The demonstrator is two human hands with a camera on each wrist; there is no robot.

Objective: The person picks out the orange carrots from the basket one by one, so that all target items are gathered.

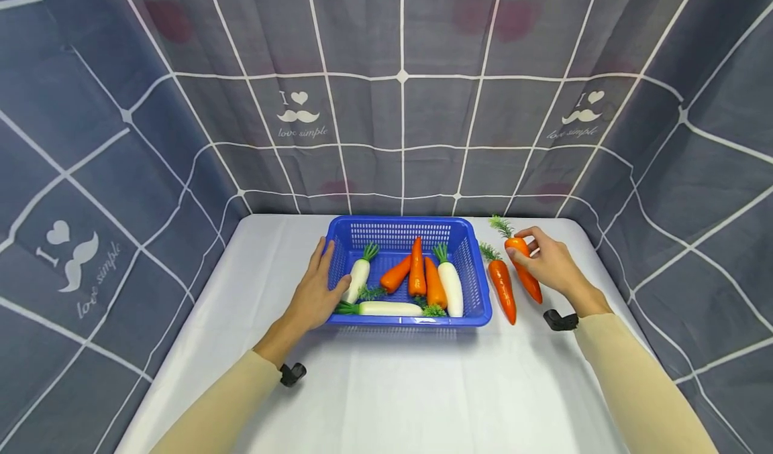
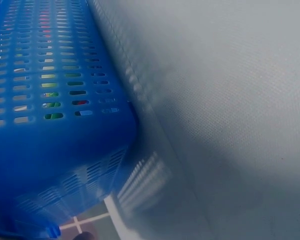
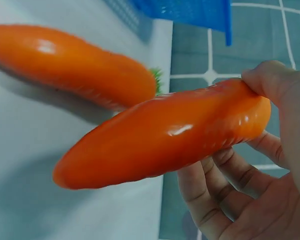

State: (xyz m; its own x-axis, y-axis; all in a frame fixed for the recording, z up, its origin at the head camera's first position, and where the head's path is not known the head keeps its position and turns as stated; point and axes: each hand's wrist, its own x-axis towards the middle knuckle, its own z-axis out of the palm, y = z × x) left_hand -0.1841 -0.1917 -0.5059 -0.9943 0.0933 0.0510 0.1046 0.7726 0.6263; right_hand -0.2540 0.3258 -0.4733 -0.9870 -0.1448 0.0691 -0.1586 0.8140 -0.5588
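Observation:
My right hand (image 1: 554,261) pinches an orange carrot (image 1: 529,284) near its leafy top, between thumb and fingers. In the right wrist view the held carrot (image 3: 165,137) spans the middle, its tip pointing left. Beside it another carrot (image 1: 502,290) lies on the table, just right of the blue basket (image 1: 401,220). My left hand (image 1: 314,298) rests at the basket's left side with its fingers extended. Inside the basket are three carrots (image 1: 417,269) and three white radishes (image 1: 450,289), one lying across the front. The left fingers are mostly outside the left wrist view.
A white cloth covers the table (image 1: 386,387). Dark grey checked curtains (image 1: 368,112) hang behind it and along both sides. In the left wrist view the basket's slotted wall (image 2: 55,145) fills the left part.

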